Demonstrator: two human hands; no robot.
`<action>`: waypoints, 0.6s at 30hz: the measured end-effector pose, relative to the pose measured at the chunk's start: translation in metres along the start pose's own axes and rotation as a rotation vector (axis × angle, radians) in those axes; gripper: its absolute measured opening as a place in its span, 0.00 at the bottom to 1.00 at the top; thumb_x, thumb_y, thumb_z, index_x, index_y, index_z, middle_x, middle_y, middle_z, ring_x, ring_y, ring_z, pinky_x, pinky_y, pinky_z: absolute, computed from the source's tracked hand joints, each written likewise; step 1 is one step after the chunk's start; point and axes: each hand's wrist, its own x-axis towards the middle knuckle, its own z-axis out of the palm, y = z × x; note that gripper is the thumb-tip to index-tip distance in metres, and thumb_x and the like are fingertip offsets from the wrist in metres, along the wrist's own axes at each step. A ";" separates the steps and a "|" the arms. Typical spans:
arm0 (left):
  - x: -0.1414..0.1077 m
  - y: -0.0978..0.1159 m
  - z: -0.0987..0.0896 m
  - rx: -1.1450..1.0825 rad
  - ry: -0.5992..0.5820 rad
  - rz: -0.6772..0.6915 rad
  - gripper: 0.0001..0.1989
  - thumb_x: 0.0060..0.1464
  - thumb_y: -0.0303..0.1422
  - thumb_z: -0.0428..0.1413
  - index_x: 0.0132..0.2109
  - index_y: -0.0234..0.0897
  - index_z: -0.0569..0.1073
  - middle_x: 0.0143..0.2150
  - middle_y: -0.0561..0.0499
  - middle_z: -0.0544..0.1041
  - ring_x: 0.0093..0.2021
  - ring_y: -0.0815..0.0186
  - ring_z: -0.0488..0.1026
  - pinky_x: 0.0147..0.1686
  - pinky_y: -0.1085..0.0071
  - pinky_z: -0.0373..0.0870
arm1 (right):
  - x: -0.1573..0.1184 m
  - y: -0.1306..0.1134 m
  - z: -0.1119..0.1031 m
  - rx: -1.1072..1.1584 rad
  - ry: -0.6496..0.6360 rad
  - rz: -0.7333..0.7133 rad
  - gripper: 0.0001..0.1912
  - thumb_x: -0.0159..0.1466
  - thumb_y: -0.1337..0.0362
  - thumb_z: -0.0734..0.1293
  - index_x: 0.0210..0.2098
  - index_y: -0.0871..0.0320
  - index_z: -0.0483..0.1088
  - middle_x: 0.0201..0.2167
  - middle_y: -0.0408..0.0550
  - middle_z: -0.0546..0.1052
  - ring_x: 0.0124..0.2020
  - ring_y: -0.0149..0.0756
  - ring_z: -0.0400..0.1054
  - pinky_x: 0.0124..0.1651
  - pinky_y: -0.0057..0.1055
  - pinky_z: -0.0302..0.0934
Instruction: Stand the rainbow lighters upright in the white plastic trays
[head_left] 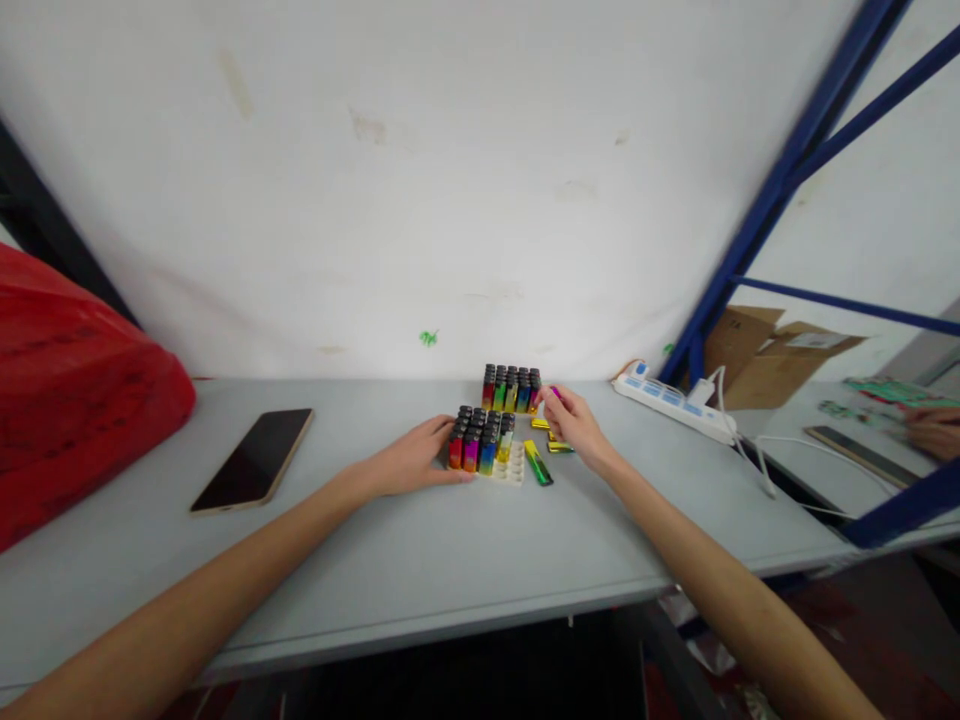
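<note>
A white tray (516,470) stands on the table with several upright lighters (471,450) in it, black tops up, in red, pink, blue and yellow. The holes at its right side are bare. My left hand (416,455) grips the tray's left side, thumb along the front edge, the other fingers partly hidden behind. My right hand (574,420) is closed on a lighter (556,392), of which only a purple bit shows. It hovers just right of a second block of upright lighters (511,388). Below it lie loose lighters, among them a yellow-green one (538,463).
A phone (253,462) lies at left, near a red bag (67,390). At right are a white power strip (675,405) with cables, a blue metal frame (780,190) and a cardboard box (772,360). Another person's hand (934,430) shows at the far right.
</note>
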 end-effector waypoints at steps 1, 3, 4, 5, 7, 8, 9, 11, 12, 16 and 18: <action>0.000 0.000 0.001 -0.003 0.002 0.001 0.39 0.60 0.62 0.65 0.66 0.41 0.76 0.69 0.38 0.75 0.69 0.43 0.72 0.73 0.49 0.67 | -0.001 0.002 0.002 -0.030 0.027 -0.010 0.36 0.60 0.23 0.67 0.32 0.51 0.66 0.19 0.32 0.53 0.18 0.28 0.44 0.18 0.27 0.41; 0.000 -0.001 0.003 -0.003 0.016 -0.001 0.38 0.60 0.63 0.65 0.65 0.41 0.76 0.68 0.38 0.75 0.68 0.42 0.73 0.73 0.49 0.68 | -0.002 0.006 0.006 -0.103 0.071 -0.027 0.37 0.61 0.22 0.65 0.26 0.51 0.62 0.17 0.35 0.55 0.19 0.29 0.47 0.19 0.28 0.42; 0.001 -0.001 0.004 -0.001 0.026 -0.003 0.38 0.59 0.63 0.65 0.65 0.41 0.76 0.67 0.38 0.76 0.68 0.42 0.73 0.72 0.49 0.69 | -0.003 0.008 0.007 -0.146 0.083 -0.029 0.38 0.61 0.22 0.64 0.23 0.51 0.59 0.17 0.36 0.56 0.19 0.29 0.48 0.19 0.29 0.42; 0.001 -0.001 0.005 0.002 0.035 -0.006 0.38 0.60 0.63 0.64 0.65 0.42 0.76 0.67 0.38 0.76 0.67 0.42 0.73 0.71 0.49 0.69 | -0.003 0.010 0.008 -0.191 0.093 -0.030 0.38 0.61 0.23 0.64 0.21 0.50 0.57 0.16 0.38 0.57 0.19 0.29 0.48 0.20 0.30 0.42; 0.001 -0.002 0.006 0.010 0.045 -0.012 0.38 0.60 0.63 0.64 0.65 0.41 0.76 0.66 0.38 0.77 0.66 0.42 0.74 0.70 0.49 0.70 | -0.003 0.013 0.008 -0.270 0.110 -0.029 0.37 0.62 0.26 0.64 0.18 0.50 0.56 0.15 0.39 0.57 0.19 0.29 0.49 0.21 0.30 0.43; 0.002 -0.002 0.007 0.013 0.045 -0.015 0.38 0.60 0.63 0.64 0.65 0.41 0.76 0.65 0.38 0.77 0.66 0.42 0.74 0.70 0.49 0.70 | -0.003 0.014 0.007 -0.296 0.120 -0.027 0.36 0.63 0.28 0.64 0.17 0.50 0.55 0.15 0.39 0.57 0.19 0.29 0.49 0.21 0.31 0.43; 0.002 -0.002 0.007 0.017 0.043 -0.020 0.39 0.60 0.64 0.64 0.65 0.40 0.76 0.65 0.38 0.76 0.66 0.42 0.74 0.70 0.49 0.70 | -0.003 0.016 0.007 -0.313 0.131 -0.027 0.35 0.63 0.29 0.64 0.17 0.50 0.55 0.15 0.39 0.57 0.19 0.29 0.49 0.21 0.31 0.43; 0.002 -0.002 0.006 0.022 0.037 -0.026 0.40 0.59 0.64 0.63 0.65 0.40 0.75 0.65 0.37 0.76 0.67 0.42 0.74 0.70 0.48 0.70 | -0.003 0.018 0.007 -0.328 0.141 -0.031 0.33 0.64 0.32 0.63 0.17 0.50 0.55 0.15 0.40 0.58 0.19 0.30 0.50 0.22 0.31 0.43; 0.002 -0.002 0.006 0.023 0.036 -0.026 0.40 0.59 0.65 0.63 0.65 0.40 0.75 0.65 0.37 0.76 0.67 0.42 0.74 0.70 0.48 0.70 | -0.003 0.019 0.007 -0.330 0.141 -0.034 0.33 0.64 0.33 0.63 0.18 0.50 0.56 0.15 0.40 0.58 0.19 0.30 0.51 0.22 0.31 0.44; 0.002 -0.002 0.006 0.029 0.040 -0.024 0.40 0.59 0.65 0.64 0.66 0.41 0.75 0.66 0.38 0.76 0.67 0.42 0.74 0.71 0.49 0.70 | -0.005 0.019 0.010 -0.311 0.100 -0.041 0.32 0.66 0.32 0.63 0.21 0.50 0.58 0.17 0.39 0.60 0.21 0.32 0.53 0.23 0.31 0.47; 0.002 -0.003 0.006 0.025 0.043 -0.030 0.41 0.59 0.65 0.64 0.66 0.41 0.74 0.67 0.38 0.76 0.67 0.42 0.73 0.71 0.49 0.70 | -0.007 0.014 0.010 -0.266 0.034 -0.045 0.31 0.68 0.32 0.63 0.26 0.51 0.61 0.20 0.38 0.62 0.21 0.32 0.54 0.24 0.31 0.50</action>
